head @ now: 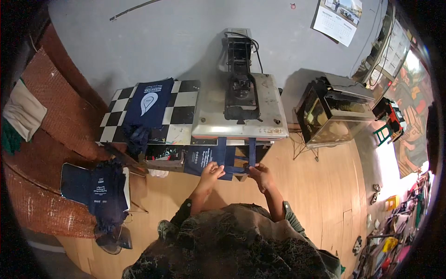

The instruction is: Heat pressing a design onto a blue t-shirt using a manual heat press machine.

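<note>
A heat press (210,113) with a metal upper plate stands in front of me, its plate down. From under its front edge come the two straps of a navy fabric bag handle (221,150); the rest of that bag is hidden. Finger and thumb of my left hand (211,174) pinch the left bend of the handle loop. At the right bend, my right hand (263,178) grips the same loop. Behind the straps, below the tabletop, hangs or lies a navy printed cloth (193,162); how it is supported is unclear.
Left of the press, navy printed bags (150,104) lie on a checkered tabletop (183,104). More navy bags (106,195) drape over a chair (75,183) at lower left. A glass aquarium (334,122) stands on the right. A calendar (336,24) hangs on the wall.
</note>
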Demonstrator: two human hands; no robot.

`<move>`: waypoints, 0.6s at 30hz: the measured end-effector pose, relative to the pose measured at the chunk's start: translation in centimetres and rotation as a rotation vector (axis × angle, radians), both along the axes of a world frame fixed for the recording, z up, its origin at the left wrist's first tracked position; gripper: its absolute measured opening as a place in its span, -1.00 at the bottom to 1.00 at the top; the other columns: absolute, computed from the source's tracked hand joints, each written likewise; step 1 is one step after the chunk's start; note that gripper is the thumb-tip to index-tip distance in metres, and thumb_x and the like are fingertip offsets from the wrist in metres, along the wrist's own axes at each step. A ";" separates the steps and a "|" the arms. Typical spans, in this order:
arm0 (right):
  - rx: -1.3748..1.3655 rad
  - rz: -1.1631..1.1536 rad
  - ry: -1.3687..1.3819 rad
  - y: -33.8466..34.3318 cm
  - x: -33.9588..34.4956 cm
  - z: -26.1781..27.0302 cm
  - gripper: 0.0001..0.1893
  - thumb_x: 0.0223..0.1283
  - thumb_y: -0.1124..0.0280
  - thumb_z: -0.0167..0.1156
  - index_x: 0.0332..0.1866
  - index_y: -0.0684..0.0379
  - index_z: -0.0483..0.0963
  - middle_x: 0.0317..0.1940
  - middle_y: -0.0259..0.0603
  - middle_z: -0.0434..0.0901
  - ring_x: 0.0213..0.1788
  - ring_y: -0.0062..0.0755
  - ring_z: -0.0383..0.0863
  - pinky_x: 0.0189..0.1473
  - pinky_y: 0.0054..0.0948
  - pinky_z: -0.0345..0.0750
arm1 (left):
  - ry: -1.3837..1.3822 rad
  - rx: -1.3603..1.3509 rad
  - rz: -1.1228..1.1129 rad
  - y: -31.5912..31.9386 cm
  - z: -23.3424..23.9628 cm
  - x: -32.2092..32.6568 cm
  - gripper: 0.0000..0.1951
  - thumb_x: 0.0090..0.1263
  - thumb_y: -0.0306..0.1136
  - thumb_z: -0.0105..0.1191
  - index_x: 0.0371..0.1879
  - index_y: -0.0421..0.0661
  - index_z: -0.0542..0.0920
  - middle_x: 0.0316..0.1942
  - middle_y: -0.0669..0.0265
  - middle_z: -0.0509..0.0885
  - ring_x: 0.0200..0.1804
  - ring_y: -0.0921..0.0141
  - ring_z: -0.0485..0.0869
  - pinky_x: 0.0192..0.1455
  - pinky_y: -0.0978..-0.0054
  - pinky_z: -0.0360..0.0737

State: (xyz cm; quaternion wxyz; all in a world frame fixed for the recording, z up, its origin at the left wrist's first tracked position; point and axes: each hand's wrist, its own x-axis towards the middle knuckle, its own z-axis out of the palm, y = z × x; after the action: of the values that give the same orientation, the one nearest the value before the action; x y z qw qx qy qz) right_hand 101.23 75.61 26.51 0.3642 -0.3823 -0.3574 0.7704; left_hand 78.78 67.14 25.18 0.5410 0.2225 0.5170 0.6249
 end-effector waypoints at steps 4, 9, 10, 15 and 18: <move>-0.011 -0.099 -0.008 0.2 -0.4 -1.5 -0.92 0.34 0.52 0.26 -0.17 0.16 0.49 -0.27 -0.26 0.67 -0.29 -0.42 0.65 -0.14 -0.43 0.62 | 0.085 0.039 0.035 0.4 -0.6 0.3 -0.80 0.41 -0.46 0.26 -0.14 -0.16 0.50 -0.23 0.37 0.54 -0.20 0.51 0.62 -0.03 0.44 0.73; 0.059 -0.113 0.019 0.2 -0.6 -2.0 -0.91 0.31 0.54 0.27 -0.18 0.16 0.50 -0.30 -0.27 0.66 -0.32 -0.44 0.65 -0.16 -0.44 0.62 | 0.082 0.066 0.020 0.5 -1.3 -0.1 -0.79 0.38 -0.50 0.27 -0.17 -0.16 0.49 -0.28 0.39 0.50 -0.24 0.55 0.58 -0.08 0.48 0.74; 0.077 -0.116 0.016 0.4 -0.5 -2.2 -0.90 0.30 0.55 0.28 -0.18 0.16 0.50 -0.31 -0.28 0.66 -0.33 -0.45 0.64 -0.18 -0.44 0.61 | 0.114 0.063 0.032 0.6 -1.3 0.1 -0.79 0.37 -0.51 0.28 -0.17 -0.16 0.49 -0.29 0.41 0.48 -0.26 0.57 0.56 -0.10 0.48 0.75; 0.089 -0.076 -0.077 0.9 -0.2 -2.2 -0.88 0.28 0.61 0.27 -0.15 0.21 0.50 -0.32 -0.26 0.65 -0.33 -0.45 0.64 -0.21 -0.42 0.62 | 0.199 0.084 0.001 0.5 -2.3 -0.1 -0.81 0.40 -0.51 0.23 -0.16 -0.13 0.48 -0.34 0.48 0.41 -0.25 0.57 0.53 -0.03 0.42 0.74; 0.098 -0.053 -0.087 0.9 -0.3 -1.6 -0.85 0.26 0.63 0.27 -0.14 0.22 0.49 -0.33 -0.24 0.64 -0.34 -0.44 0.64 -0.23 -0.43 0.61 | 0.237 0.094 0.009 0.5 -2.5 -0.1 -0.79 0.39 -0.50 0.25 -0.13 -0.14 0.48 -0.33 0.46 0.42 -0.26 0.57 0.52 -0.06 0.42 0.73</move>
State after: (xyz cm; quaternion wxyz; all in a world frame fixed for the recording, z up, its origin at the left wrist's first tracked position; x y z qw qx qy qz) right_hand 100.96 76.56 24.93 0.3872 -0.4063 -0.3999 0.7246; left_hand 78.67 67.66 22.66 0.4625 0.3177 0.5482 0.6202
